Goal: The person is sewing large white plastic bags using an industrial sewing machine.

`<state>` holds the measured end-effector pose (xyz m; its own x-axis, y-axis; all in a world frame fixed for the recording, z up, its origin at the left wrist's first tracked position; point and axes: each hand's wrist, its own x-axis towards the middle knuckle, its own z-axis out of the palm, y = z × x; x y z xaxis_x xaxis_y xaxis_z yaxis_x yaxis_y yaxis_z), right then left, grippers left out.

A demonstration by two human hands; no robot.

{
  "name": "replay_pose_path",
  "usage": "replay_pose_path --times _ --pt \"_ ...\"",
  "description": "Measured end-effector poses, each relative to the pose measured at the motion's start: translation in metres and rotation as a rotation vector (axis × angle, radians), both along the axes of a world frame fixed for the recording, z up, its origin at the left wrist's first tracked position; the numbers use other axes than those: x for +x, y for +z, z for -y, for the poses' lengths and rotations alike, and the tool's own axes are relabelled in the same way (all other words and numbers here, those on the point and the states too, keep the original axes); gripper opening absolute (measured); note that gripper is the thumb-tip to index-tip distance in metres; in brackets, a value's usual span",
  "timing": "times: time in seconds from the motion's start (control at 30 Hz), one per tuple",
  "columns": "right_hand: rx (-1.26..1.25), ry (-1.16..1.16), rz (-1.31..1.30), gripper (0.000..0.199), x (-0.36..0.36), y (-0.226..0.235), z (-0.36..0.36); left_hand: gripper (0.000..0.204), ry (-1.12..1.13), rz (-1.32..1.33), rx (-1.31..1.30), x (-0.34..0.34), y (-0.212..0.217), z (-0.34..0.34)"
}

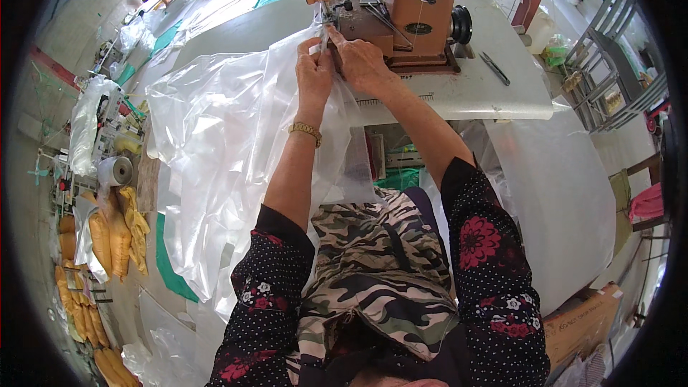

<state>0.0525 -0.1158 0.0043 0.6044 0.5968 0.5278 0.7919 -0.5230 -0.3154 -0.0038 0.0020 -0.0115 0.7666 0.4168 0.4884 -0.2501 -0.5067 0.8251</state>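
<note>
An orange-brown sewing machine [423,25] stands on a white table at the top of the view. A large sheet of clear plastic film [222,150] runs up to its needle and hangs down over the table's left part. My left hand [313,72] pinches the gathered edge of the film just below the needle. Close beside it, my right hand [362,64] presses on the same edge, its index finger stretched toward the presser foot. The fingertips are partly covered by the film and by each other.
A pair of thread snips [495,69] lies on the table [487,100] to the right of the machine. A grey metal chair [613,64] stands at the far right, a cardboard box [584,319] at the lower right. Yellow bundles [111,236] and a film roll [115,170] are at the left.
</note>
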Motion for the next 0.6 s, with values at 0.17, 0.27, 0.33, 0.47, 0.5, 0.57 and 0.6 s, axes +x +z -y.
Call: replay_pose_path --times 0.17,0.27,0.33,0.47,0.5,0.57,0.6 --pt "-0.077 0.007 -0.051 0.066 0.002 0.008 -0.001 0.02 0.041 0.04 -0.014 0.003 -0.004 0.0" --pt "-0.079 0.031 -0.028 0.065 0.014 0.005 0.003 0.016 0.021 0.032 -0.133 0.008 0.005 0.018" --pt "-0.139 0.031 -0.036 0.064 0.016 0.022 0.002 0.015 0.02 0.035 -0.199 0.007 0.006 0.019" --pt "-0.164 0.056 0.029 0.063 0.027 0.022 0.01 0.014 -0.187 0.102 -0.57 0.011 0.004 0.025" --pt "-0.163 0.063 0.035 0.063 0.024 0.025 0.011 0.013 -0.231 0.115 -0.664 0.009 0.003 0.024" --pt "-0.174 0.102 -0.368 0.064 0.014 0.028 0.013 0.013 -0.213 0.111 -0.651 0.005 -0.004 0.018" --pt "-0.175 0.104 -0.364 0.064 0.012 0.023 0.014 0.012 -0.205 0.097 -0.642 0.004 -0.006 0.018"
